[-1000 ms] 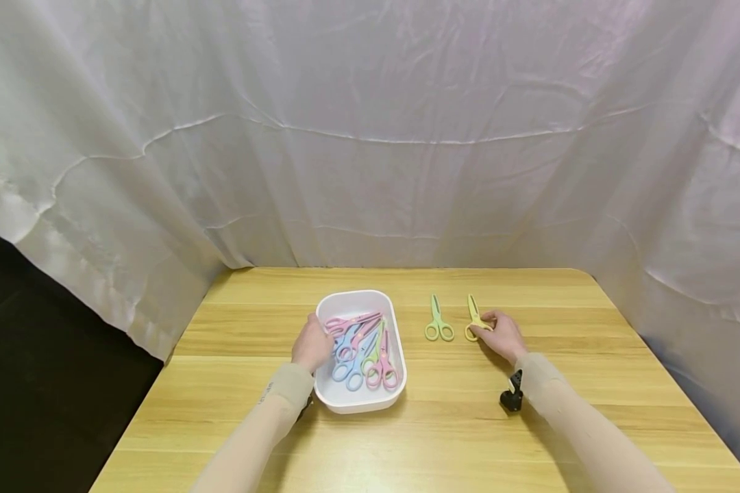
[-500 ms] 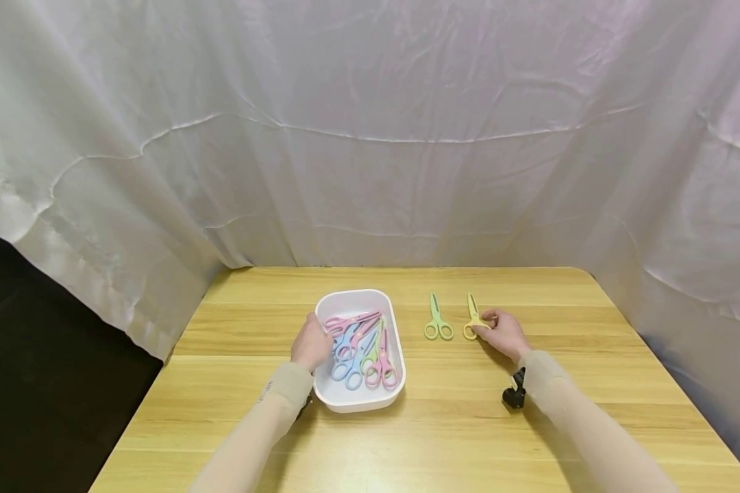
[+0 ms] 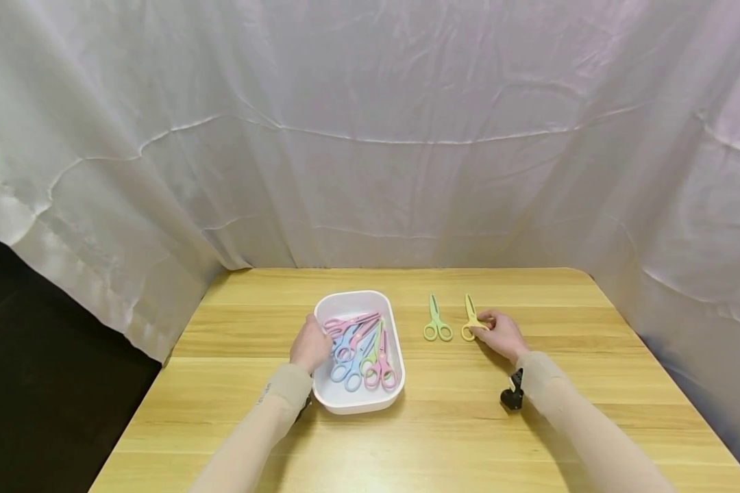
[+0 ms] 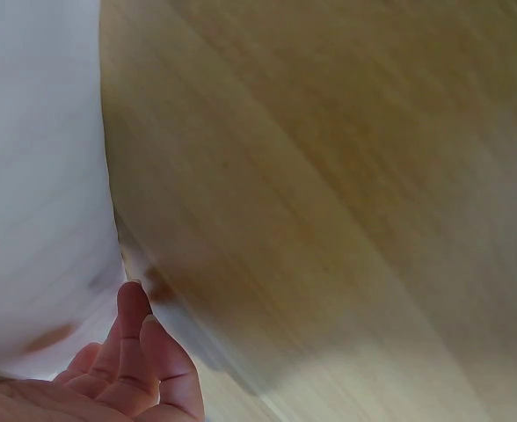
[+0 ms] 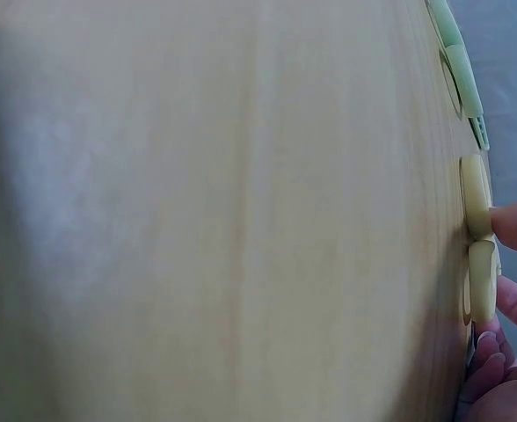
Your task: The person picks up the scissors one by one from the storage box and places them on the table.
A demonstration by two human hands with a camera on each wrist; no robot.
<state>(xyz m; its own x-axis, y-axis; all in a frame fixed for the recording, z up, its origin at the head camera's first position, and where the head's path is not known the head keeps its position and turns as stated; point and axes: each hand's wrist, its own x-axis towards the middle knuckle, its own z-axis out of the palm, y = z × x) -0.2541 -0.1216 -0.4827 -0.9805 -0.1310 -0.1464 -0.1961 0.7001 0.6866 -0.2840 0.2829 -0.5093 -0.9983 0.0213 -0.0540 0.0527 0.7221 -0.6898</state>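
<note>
In the head view my left hand (image 3: pixel 311 344) grips the left side of a white plastic tray (image 3: pixel 359 409). Its thumb and fingers show beside the white wall (image 4: pixel 43 176) in the left wrist view. Several scissors lie jumbled inside, among them pink scissors (image 3: pixel 383 370) and blue scissors (image 3: pixel 353 374). To the right, my right hand (image 3: pixel 502 335) pinches the handles of yellow scissors (image 3: pixel 471 313), which lie on the table with blades pointing away. The right wrist view shows thumb and fingers at the yellow handle loops (image 5: pixel 476 195). Green scissors (image 3: pixel 435 318) lie parallel, just left of the yellow pair.
The wooden table (image 3: pixel 444 424) ends at a pale hanging curtain (image 3: pixel 407 205) at the back and sides. A dark area (image 3: pixel 49 383) lies beyond the table's left edge. A small black device (image 3: pixel 513 397) is strapped at my right wrist.
The yellow scissors, with my right hand on them, have shifted very slightly left. My left hand stays at the tray, and the green scissors lie as before.
</note>
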